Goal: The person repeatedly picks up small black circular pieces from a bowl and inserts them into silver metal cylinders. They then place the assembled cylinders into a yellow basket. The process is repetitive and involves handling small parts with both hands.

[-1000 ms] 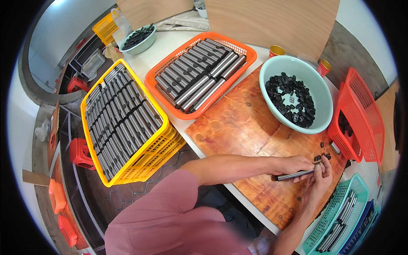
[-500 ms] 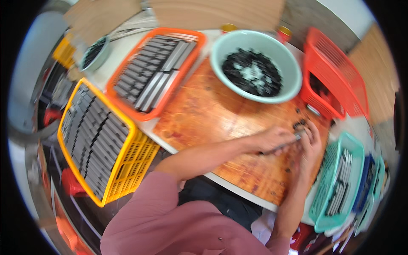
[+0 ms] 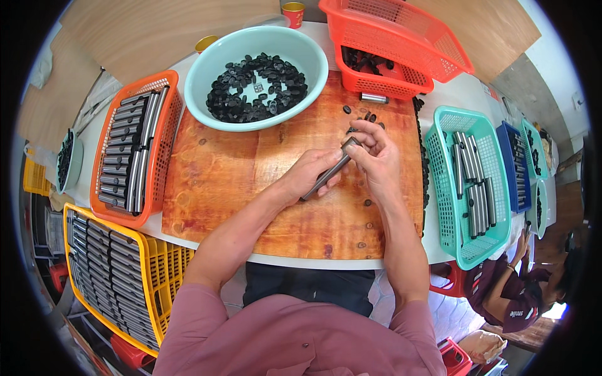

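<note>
My left hand point(image 3: 307, 173) is wrapped round a dark grey metal tube point(image 3: 331, 172), which slants over the wooden board point(image 3: 263, 216). The tube's upper end points away from me, toward my right hand point(image 3: 380, 160). My right thumb rests against that upper end, and the other fingers curl above it. Whether anything small sits between those fingers is hidden. Just beyond them lie several loose black oval plugs point(image 3: 347, 109). Farther back, a pale green basin point(image 3: 305, 51) holds a heap of similar black plugs point(image 3: 232, 103).
At left stand an orange basket point(image 3: 169, 135) and a yellow crate point(image 3: 150, 276), both filled with tubes. A red basket point(image 3: 382, 84) is at the back right, with a short metal tube point(image 3: 374, 98) before it. The green basket point(image 3: 443, 207) holds tubes; a co-worker point(image 3: 511, 291) is beyond.
My view has swung to the right, so the board now sits squarely before me. The tube stays in my left hand, and my right hand remains at its upper end.
</note>
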